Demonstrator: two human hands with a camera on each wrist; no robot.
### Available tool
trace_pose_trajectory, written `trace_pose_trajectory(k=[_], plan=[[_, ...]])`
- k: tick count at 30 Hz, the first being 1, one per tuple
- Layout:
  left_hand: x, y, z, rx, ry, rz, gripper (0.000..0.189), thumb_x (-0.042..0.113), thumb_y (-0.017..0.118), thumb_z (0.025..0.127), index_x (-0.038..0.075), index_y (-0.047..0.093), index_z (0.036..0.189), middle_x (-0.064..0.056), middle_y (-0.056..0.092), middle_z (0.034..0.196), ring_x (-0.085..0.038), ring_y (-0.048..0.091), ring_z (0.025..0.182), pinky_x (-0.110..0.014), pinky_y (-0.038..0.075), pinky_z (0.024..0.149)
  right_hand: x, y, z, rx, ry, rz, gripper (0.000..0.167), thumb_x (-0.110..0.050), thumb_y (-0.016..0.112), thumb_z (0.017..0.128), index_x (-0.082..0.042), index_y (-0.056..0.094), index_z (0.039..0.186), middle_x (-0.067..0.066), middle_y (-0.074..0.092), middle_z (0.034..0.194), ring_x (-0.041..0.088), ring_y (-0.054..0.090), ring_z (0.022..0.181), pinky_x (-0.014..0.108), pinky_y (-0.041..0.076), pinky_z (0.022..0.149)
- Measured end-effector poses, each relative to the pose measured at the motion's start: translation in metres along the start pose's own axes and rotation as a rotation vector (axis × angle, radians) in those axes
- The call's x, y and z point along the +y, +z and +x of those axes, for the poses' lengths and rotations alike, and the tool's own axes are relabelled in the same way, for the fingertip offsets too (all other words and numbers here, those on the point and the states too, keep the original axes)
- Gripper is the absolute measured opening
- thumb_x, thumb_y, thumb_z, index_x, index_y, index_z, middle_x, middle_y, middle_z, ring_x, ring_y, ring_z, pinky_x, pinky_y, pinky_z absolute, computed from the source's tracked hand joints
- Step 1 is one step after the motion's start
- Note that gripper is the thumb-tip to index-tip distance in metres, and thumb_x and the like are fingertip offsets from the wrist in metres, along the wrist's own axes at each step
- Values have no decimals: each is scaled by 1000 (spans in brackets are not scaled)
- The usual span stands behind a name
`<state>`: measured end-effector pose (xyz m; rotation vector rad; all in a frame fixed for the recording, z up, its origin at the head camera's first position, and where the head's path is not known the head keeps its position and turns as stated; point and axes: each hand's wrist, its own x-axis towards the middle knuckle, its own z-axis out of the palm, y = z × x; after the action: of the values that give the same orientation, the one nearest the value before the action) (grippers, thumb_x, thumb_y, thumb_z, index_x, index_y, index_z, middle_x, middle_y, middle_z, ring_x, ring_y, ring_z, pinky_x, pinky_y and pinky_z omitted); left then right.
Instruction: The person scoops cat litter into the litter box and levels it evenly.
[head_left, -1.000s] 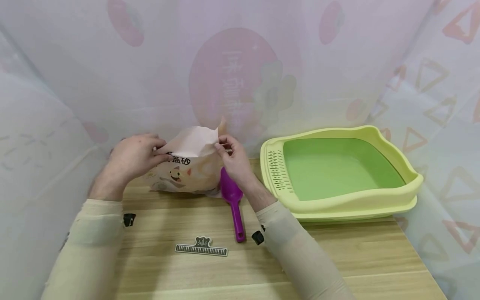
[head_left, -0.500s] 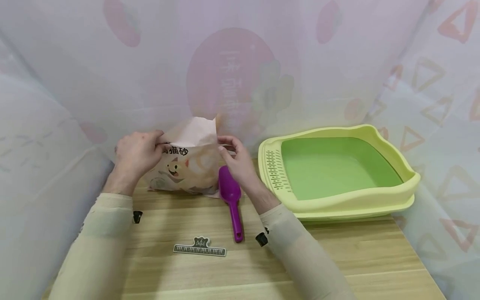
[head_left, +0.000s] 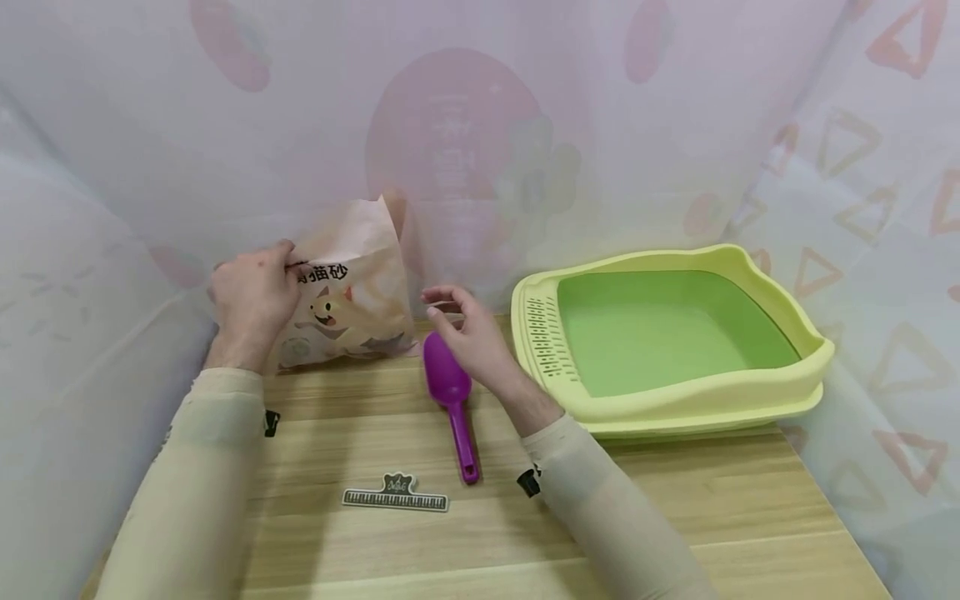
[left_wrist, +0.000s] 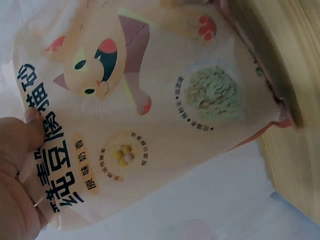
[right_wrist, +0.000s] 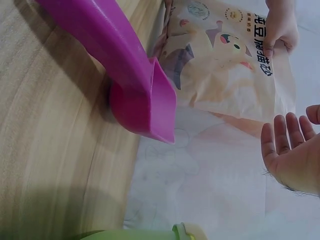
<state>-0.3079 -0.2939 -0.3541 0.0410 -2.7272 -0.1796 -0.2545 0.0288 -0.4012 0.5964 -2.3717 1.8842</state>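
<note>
A beige cat litter bag (head_left: 356, 304) with a printed cat stands upright at the back left, its top reaching above the lettering. My left hand (head_left: 257, 302) grips the bag's upper left side; in the left wrist view the thumb (left_wrist: 34, 130) presses on its printed front. Apart from the bag, to its right, my right hand (head_left: 474, 343) hovers with loosely bent fingers, holding nothing, as the right wrist view confirms. Below it a purple scoop (head_left: 447, 382) lies on the table, its bowl towards the wall and partly near the hand.
A green litter box with a yellow-green rim (head_left: 675, 408) stands at the right. A grey clip (head_left: 396, 493) with a piano-key pattern lies near the front of the wooden table (head_left: 360, 550). Printed cloth walls (head_left: 465, 167) rise behind and at both sides.
The bag has been raised more upright and shifted left, with my left hand still gripping it. My right hand has let go of the bag's right edge and is now apart from it.
</note>
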Motion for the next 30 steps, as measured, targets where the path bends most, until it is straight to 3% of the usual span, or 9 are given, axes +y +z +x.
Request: trace_pose_trajectory(k=[5,7,13,16,23,27,30], plan=[[0,6,-6,80,-27,10,32,11,70,111,13,78,142,-30,86,117,-54,77,78,-58,46,61,3,-2,-1,-14,30,-20,34,-12,63,120,-5,68,154,16,74,158,36,69,147,53,61,121],[3,5,-9,70,-24,12,29,11,70,112,12,79,139,-30,86,111,-53,77,77,-59,46,62,5,-4,-2,-16,43,-25,34,-14,63,121,-7,68,154,14,74,158,35,69,147,53,60,121],[11,-1,-24,-23,21,10,17,22,71,117,11,79,127,-26,87,106,-53,78,82,-68,51,70,9,-3,-5,-30,55,-16,36,-14,64,120,-5,67,155,15,73,159,36,70,147,52,61,122],[11,-7,-35,-66,56,-5,22,32,69,120,12,78,123,-26,86,105,-56,78,85,-70,52,72,11,-1,-8,-41,55,-13,37,-14,64,120,-4,66,156,17,72,160,37,70,147,53,61,122],[13,-28,-49,-158,140,-43,37,43,63,123,12,77,137,-32,84,118,-65,77,91,-71,54,62,12,2,-9,-68,49,-23,40,-15,64,121,-1,63,158,19,72,160,38,70,149,54,58,127],[17,-33,-56,-189,236,-69,31,39,70,119,9,77,116,-24,84,98,-51,75,78,-64,53,58,13,5,-11,-119,61,-14,46,-16,63,121,1,59,163,22,69,163,40,69,153,51,56,131],[21,-31,-64,-212,292,-93,32,35,72,117,12,68,95,-12,74,80,-38,68,70,-60,51,60,15,8,-14,-161,76,-2,49,-16,63,121,3,56,166,24,68,164,41,67,155,49,55,132]])
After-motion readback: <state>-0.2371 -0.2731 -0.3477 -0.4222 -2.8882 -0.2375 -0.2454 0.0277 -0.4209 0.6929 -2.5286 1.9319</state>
